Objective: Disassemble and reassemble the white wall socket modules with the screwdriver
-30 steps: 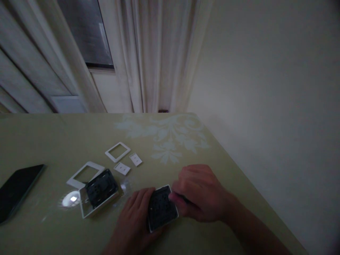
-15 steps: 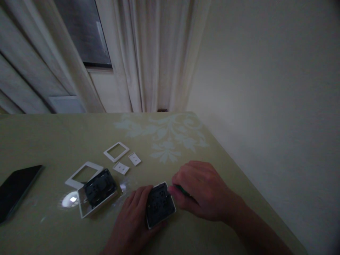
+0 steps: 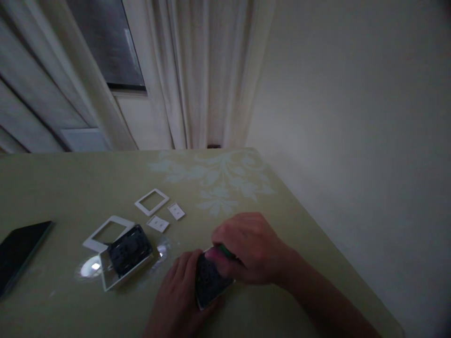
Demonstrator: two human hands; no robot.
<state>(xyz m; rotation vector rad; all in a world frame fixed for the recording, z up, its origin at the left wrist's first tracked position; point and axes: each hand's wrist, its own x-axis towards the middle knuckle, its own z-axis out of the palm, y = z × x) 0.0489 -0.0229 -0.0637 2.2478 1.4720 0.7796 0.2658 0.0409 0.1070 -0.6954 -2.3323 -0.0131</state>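
Observation:
My left hand (image 3: 181,286) is closed around the near left side of a wall switch body (image 3: 209,281), a white-edged housing with a black inner face turned up. My right hand (image 3: 246,251) is closed on a small green-handled tool (image 3: 226,252); only part of the handle shows between the fingers. The fingertips of that hand are over the switch body's far right corner and cover the tool's tip. To the left, a second black switch module (image 3: 130,249) sits tilted in a white box (image 3: 123,280).
A white frame (image 3: 92,242) lies partly behind the box. Farther back are a smaller white frame (image 3: 141,208) and two small white cover plates (image 3: 158,224), (image 3: 176,211). A dark flat device (image 3: 21,253) lies at the table's left. A wall (image 3: 352,164) runs along the right edge.
My right hand has moved left with the green-handled tool, from beside the switch body to over its far corner. My left hand keeps its hold. The view has shifted slightly.

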